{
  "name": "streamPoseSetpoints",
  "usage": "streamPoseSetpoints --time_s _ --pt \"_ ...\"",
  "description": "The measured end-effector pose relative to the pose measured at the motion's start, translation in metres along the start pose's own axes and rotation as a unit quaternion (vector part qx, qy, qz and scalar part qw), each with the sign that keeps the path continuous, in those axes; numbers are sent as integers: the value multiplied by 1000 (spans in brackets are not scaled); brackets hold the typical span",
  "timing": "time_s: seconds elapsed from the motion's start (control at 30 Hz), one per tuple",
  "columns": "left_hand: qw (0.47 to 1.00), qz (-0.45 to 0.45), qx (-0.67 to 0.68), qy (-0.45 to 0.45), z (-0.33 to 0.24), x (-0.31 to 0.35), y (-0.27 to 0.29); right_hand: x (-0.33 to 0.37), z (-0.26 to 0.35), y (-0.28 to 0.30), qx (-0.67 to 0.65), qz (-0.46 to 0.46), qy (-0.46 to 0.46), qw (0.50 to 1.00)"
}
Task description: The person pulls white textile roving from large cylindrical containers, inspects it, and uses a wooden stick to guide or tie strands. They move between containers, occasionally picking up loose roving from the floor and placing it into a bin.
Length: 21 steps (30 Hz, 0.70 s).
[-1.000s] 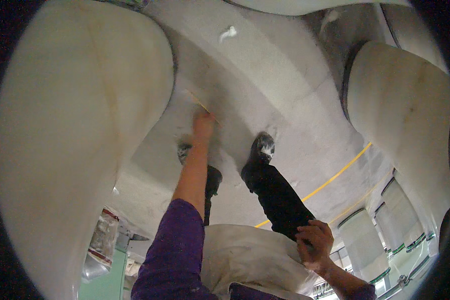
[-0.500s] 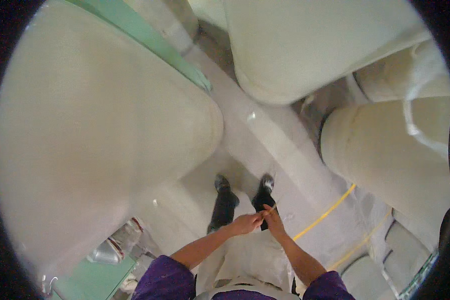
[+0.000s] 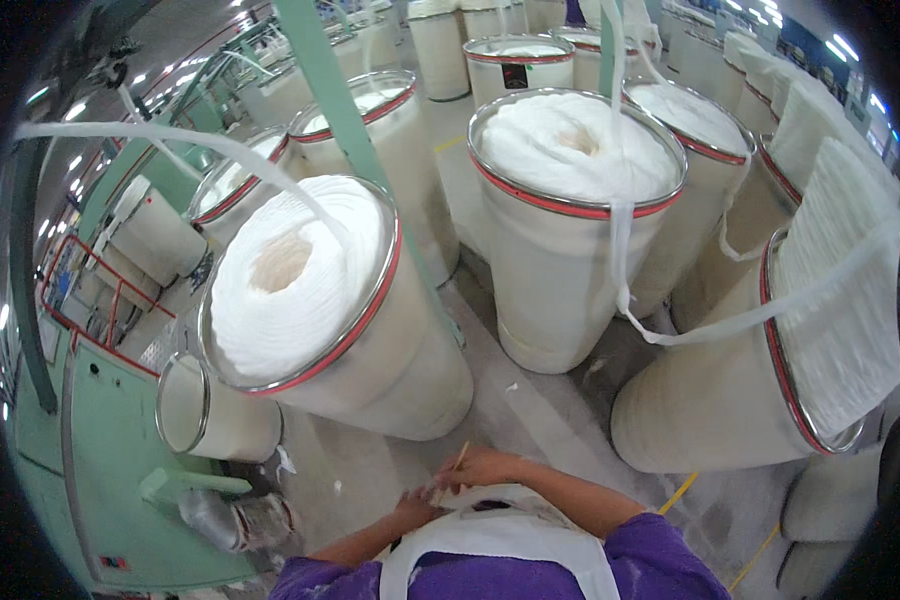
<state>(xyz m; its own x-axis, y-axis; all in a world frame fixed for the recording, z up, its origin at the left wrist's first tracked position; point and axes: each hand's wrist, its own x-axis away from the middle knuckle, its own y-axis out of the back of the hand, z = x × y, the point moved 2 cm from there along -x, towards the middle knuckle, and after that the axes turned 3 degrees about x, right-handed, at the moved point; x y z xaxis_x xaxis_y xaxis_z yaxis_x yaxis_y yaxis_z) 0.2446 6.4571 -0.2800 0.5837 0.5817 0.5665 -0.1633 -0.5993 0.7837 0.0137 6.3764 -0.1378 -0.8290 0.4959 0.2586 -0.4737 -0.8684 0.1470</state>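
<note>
My two hands are close together in front of my white apron (image 3: pixel 500 543). My right hand (image 3: pixel 478 467) is closed round a thin yellowish stick (image 3: pixel 462 456), whose upper end sticks out above the fingers. My left hand (image 3: pixel 415 511) is just below and to the left, its fingertips near the stick's lower part. Those fingers are small and blurred, so its grip is unclear. Beyond my hands stands a tall cream can (image 3: pixel 390 370) with a red-banded metal rim, filled with coiled white fibre sliver (image 3: pixel 345 215).
Another full can (image 3: pixel 560 270) stands ahead, and a tilted-looking one (image 3: pixel 700 400) is at right. Loose sliver strands (image 3: pixel 740 325) hang between cans. A green post (image 3: pixel 335 100) rises behind the left can. Green machinery (image 3: pixel 140 440), a duct (image 3: pixel 215 520) and a smaller can (image 3: pixel 175 405) lie left.
My view has tilted up from the floor and my feet to the can tops and the hall. My hands remain close together, now nearer the apron; the stick is still in my right hand.
</note>
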Motion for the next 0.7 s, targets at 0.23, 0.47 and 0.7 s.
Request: streamPoseSetpoints --time_s 0.23,0.47,0.7 --pt "997 -68 30 -25 -4 -20 89 -38 -80 -41 426 73 -125 893" --pt "928 -339 152 -31 3 57 211 3 -35 3 407 -59 -63 910" --pt "799 -598 -17 63 117 185 308 11 86 64 289 -231 -52 928"
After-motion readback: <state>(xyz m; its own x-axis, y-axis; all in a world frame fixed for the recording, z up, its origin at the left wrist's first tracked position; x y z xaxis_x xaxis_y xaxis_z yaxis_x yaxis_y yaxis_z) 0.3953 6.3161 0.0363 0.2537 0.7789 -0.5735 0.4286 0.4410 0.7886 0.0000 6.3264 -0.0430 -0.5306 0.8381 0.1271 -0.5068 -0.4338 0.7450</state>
